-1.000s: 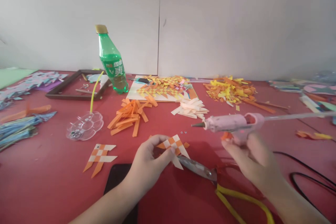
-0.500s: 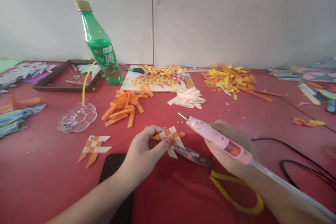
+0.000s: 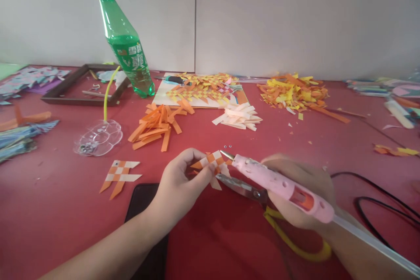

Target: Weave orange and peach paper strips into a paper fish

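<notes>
Pink glue gun (image 3: 278, 183), level above the red bench (image 3: 65, 227) a second ago, has swung down until its metal nozzle meets the right edge of the orange-and-white woven piece (image 3: 212, 160), so tool and paper now touch where a gap stood before. The left hand (image 3: 179, 183) has its grip pinched on that piece, held just above the bench near its front edge. The right hand (image 3: 302, 197) has its grip wrapped tight round the gun's body.

On count:
- One gun.
- Two woven pieces, the second woven piece (image 3: 120, 174) lying flat to the left.
- One pair of scissors (image 3: 243, 186) under the gun.
- Two tiny eyes (image 3: 227, 146).
- One green bottle (image 3: 126, 43).
- One heap of orange strips (image 3: 157, 127).
- One heap of cream strips (image 3: 238, 117).
</notes>
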Motion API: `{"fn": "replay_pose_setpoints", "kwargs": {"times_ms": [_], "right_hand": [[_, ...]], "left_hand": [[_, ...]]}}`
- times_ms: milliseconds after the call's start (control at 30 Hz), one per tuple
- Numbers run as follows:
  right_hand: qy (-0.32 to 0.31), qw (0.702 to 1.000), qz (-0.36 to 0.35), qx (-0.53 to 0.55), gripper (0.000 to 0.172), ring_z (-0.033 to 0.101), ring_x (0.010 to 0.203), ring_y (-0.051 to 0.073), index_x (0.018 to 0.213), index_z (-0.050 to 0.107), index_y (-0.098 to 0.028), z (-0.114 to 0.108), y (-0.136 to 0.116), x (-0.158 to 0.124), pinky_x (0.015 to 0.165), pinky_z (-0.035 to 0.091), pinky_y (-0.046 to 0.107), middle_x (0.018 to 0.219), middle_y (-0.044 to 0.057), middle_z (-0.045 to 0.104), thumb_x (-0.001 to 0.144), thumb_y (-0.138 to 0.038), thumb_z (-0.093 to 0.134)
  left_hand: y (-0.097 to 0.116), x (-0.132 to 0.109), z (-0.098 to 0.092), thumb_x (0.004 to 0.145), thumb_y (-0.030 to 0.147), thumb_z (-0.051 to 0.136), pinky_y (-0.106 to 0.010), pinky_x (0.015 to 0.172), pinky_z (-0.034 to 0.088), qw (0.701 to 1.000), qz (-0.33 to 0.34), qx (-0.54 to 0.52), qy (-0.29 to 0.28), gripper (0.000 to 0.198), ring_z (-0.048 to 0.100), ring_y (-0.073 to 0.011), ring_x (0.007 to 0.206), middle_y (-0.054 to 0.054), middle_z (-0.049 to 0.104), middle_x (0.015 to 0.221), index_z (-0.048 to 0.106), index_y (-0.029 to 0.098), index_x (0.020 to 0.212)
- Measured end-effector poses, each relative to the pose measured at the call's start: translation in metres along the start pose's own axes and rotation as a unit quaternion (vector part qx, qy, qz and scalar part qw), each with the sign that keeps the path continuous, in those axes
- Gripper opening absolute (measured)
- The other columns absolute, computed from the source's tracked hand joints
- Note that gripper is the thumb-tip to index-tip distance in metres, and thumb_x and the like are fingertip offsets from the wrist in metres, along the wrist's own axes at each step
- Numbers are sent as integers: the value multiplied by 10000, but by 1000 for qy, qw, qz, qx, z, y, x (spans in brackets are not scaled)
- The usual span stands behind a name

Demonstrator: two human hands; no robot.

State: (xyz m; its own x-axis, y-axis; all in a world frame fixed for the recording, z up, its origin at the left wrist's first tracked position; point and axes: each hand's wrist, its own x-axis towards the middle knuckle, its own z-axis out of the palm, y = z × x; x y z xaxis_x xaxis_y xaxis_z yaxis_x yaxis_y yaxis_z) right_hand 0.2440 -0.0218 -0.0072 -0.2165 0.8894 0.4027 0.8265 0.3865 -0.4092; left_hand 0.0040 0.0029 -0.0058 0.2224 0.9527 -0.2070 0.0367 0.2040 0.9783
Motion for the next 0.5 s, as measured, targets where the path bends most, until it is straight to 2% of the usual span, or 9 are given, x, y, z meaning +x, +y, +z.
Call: {"fn": "replay_pose_setpoints", "kwargs": {"times_ms": [100,200,500], "right_hand": [[14,996,-79,-35,76,605,546,171,818,574,-276,-3,-2,4,528,449,293,688,12,671,775,-244,519],[23,992,-112,-44,88,557,493,141,804,554,-256,0,0,6,497,399,266,628,-14,628,778,-183,512],[-3,994,-90,-59,80,520,466,142,774,555,-243,0,-1,3,478,344,277,596,-17,604,734,-179,530]], "left_hand": [[5,-1,0,872,332,648,-253,686,522,1000,11,-2,21,199,699,-151,648,3,737,653,544,208,757],[8,-2,2,870,287,650,-247,694,530,999,19,-3,32,179,697,-140,652,4,742,676,545,203,752],[6,-6,2,891,254,634,-228,724,540,998,62,6,25,183,683,-120,685,23,724,670,536,210,742]]}}
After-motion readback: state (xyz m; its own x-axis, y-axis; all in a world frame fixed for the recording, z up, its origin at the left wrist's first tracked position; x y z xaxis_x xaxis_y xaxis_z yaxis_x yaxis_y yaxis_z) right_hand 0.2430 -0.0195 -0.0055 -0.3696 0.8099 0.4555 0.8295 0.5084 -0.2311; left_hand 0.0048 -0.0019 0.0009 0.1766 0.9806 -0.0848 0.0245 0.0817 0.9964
